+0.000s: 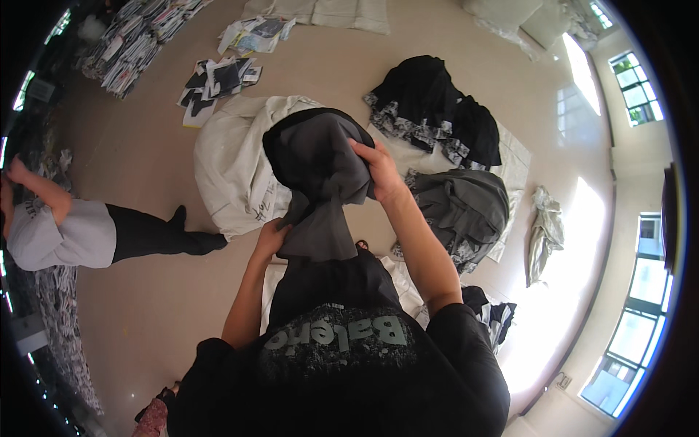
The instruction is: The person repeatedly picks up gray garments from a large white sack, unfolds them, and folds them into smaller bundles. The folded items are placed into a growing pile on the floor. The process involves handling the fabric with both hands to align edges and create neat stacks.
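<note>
A dark grey and black piece of fabric (322,158) hangs bunched between my two hands. My right hand (379,166) grips its upper right edge, thumb on top. Lower down, my left hand (271,237) holds the left side of its hanging part; those fingers are partly hidden by the cloth. Behind the fabric lies a large white woven sack (235,158) with handwriting on it. To the right, a pile of black fabric pieces (418,95) with patterned edges and a pile of grey fabric pieces (469,205) rest on a pale sheet (521,155).
Printed sheets in plastic (224,79) lie on the floor at the upper left, near tall stacks of flat items (131,46). A co-worker (65,232) is at the left. A crumpled pale sack (546,232) lies at the right, and black and white cloth (491,317) at the lower right.
</note>
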A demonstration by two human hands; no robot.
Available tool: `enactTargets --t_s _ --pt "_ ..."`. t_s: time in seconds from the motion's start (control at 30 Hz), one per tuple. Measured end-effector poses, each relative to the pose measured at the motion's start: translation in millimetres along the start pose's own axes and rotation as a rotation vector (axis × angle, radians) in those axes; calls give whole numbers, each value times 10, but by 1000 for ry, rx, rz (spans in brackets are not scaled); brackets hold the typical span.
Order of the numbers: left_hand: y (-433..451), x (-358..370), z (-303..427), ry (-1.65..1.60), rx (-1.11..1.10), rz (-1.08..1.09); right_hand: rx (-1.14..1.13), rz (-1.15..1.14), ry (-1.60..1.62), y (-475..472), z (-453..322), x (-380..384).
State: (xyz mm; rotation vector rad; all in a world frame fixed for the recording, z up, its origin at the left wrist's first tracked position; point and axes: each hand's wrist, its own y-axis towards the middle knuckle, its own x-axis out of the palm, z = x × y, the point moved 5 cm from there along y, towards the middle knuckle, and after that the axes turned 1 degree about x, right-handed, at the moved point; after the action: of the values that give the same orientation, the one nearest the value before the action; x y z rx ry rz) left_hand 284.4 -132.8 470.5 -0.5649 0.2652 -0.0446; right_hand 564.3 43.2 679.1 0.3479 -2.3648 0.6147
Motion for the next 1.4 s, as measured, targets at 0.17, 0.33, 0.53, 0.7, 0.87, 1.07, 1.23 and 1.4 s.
enactTargets --t_s 0.17,0.33,0.53,0.7,0.87,1.07,1.23,1.4 --pt "142 57 928 492 279 123 56 -122 -259 -374 -594 307" --pt "-319 260 2835 192 955 110 68 -293 -736 -791 -932 816" --pt "52 1012 3209 -491 532 -515 -593 -31 -1222 -747 -1473 449" --pt "148 877 3488 -940 35 -607 -1106 763 -743 -1294 -1161 -654" --pt "41 589 3471 -995 27 -493 -588 599 -465 -1538 793 -1362" --pt "-227 -214 3472 -1035 203 -498 -297 506 -528 -778 1684 -1686" --pt "-585 -627 3511 -987 212 114 -333 307 -693 -66 1609 -1521" --pt "-440 -1160 3151 -1010 258 158 -34 64 92 145 1281 -1118"
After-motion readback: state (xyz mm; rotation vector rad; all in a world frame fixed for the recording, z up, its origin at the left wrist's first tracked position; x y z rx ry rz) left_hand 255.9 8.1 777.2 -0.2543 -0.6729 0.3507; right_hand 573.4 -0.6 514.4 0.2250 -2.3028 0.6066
